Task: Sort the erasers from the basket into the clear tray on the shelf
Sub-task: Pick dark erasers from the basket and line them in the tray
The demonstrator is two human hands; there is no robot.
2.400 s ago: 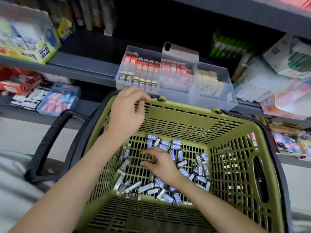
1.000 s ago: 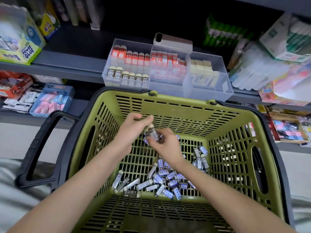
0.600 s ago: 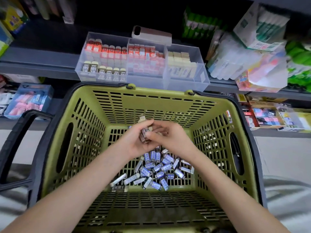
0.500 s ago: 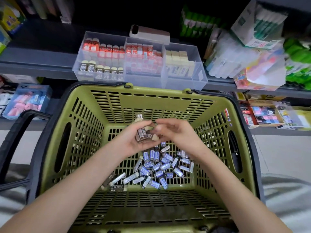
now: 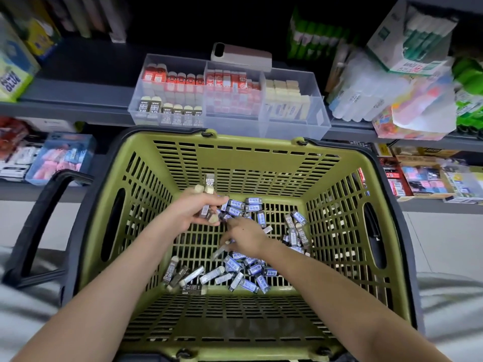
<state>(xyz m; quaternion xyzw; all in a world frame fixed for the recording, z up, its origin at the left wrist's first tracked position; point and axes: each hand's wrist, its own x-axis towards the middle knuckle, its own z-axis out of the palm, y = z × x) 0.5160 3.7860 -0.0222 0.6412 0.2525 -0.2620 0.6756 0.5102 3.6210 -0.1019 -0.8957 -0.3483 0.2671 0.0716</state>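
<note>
The sorting looks early. A front row of 2B erasers stands in the left compartment of the tray, upper centre; red-sleeved ones fill the rest of it and the middle, cream ones the right. Dozens of erasers still litter the basket floor. The left hand grips a bunch mid-frame. The right hand reaches into the heap with bent fingers; whether it holds anything I cannot tell.

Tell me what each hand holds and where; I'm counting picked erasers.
The left hand grips a bundle of erasers round their middles. The right hand is down in the pile; its hold cannot be told.
</note>
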